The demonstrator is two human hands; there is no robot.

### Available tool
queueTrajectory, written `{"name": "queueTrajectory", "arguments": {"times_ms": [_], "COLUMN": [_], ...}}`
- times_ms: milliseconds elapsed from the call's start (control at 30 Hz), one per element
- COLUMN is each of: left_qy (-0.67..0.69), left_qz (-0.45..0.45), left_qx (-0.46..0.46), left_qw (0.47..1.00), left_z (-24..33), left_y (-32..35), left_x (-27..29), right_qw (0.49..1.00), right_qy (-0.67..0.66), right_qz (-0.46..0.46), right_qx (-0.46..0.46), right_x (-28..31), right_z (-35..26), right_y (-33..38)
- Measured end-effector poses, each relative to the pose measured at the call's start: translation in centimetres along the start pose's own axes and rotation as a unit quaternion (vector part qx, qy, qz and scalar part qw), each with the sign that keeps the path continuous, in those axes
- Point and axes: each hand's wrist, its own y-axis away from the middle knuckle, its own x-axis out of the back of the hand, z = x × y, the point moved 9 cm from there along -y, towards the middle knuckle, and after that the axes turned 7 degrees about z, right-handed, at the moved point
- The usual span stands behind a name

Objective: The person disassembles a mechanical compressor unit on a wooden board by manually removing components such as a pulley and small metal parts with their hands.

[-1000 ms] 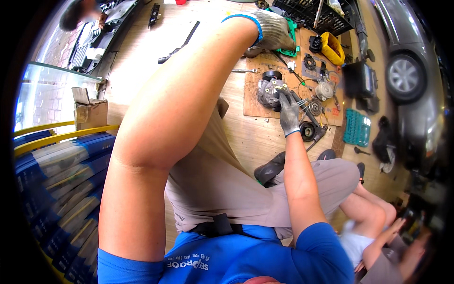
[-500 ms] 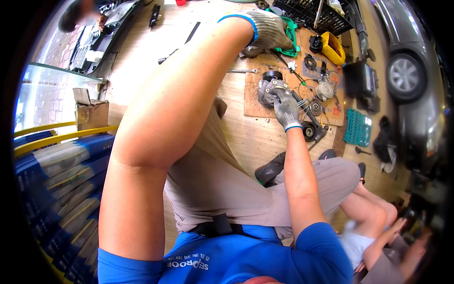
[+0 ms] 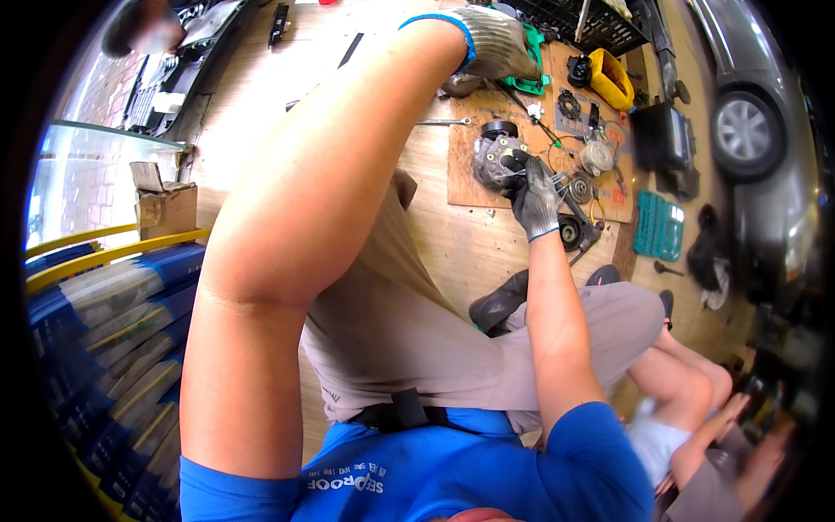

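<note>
Gloved in grey-white with a blue cuff, my left hand reaches far forward over an open green plastic case. Its fingertips are hidden behind the glove's back. My right hand, in a grey glove with dark fingers, is at the near right side of a round metal compressor-like part with a black pulley. The right fingers are drawn together; what they hold, if anything, is too small to make out. Slim metal pieces show beside that glove. Both the part and the case are on or by a cardboard sheet.
On the cardboard are a copper-coloured coil, a black pulley and a yellow cut-open container. A wrench lies left. Rightward stand a teal tool case, a black box and a car. Other people sit lower right and upper left.
My right hand has drawn back slightly from the face of the metal part, its fingers now bunched at its edge. The left hand stays over the green case, shifted a little.
</note>
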Motion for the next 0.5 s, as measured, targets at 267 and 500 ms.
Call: {"name": "queueTrajectory", "arguments": {"times_ms": [267, 500], "left_qy": [-0.06, -0.057], "left_qz": [-0.015, -0.036], "left_qx": [-0.081, -0.021], "left_qw": [0.995, 0.997], "left_z": [0.5, 1.1], "left_y": [0.1, 1.0], "left_x": [-0.4, 0.9], "right_qw": [0.811, 0.83], "right_qy": [0.546, 0.492], "right_qz": [-0.016, -0.015], "right_qx": [0.209, 0.264], "right_x": [-2.9, -2.3], "right_z": [-4.8, -4.0], "right_y": [0.1, 0.4]}}
